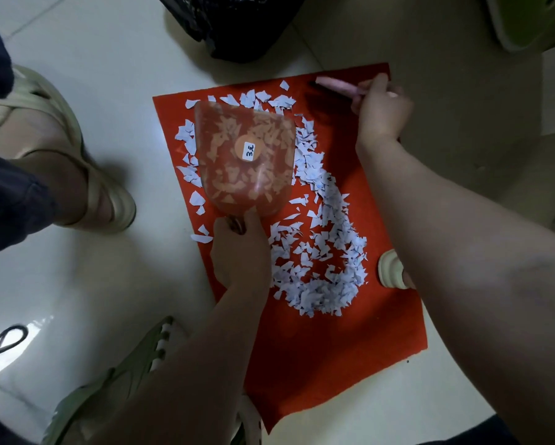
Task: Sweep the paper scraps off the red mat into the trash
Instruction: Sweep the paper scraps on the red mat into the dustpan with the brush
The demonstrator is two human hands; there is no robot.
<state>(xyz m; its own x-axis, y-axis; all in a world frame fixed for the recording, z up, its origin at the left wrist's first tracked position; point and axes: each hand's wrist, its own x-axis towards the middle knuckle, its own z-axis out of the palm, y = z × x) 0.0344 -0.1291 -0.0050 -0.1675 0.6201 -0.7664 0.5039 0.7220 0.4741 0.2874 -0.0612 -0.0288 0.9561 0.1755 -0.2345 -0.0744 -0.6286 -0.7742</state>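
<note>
The sweeping is under way but far from done. The paper scraps [321, 252] lie thick on the red mat [350, 348], in a long band from its far edge down its middle to a dense heap toward the near right, with a thinner scatter along the left edge.

The left hand [239, 252] grips the handle of a translucent dustpan [247, 155], which lies on the left half of the mat with its wide mouth toward the far edge. Scraps show through its tinted plastic, though whether they are inside the pan or under it is hard to tell from above. The right hand [380, 106] is curled around the pink handle of a brush [337, 85] at the mat's far right corner, beyond the scraps.

The step in hand looks like the start of a stroke. The brush should draw the far scraps toward the pan's mouth while the left hand presses the lip flat. The large near heap will need the pan turned to face it. The black trash bag [237, 24] stands on the floor just past the mat's far edge, and nothing is being tipped into it yet.

A round orange sticker [248, 150] on the pan carries a white label handwritten "3元", probably a price.
</note>
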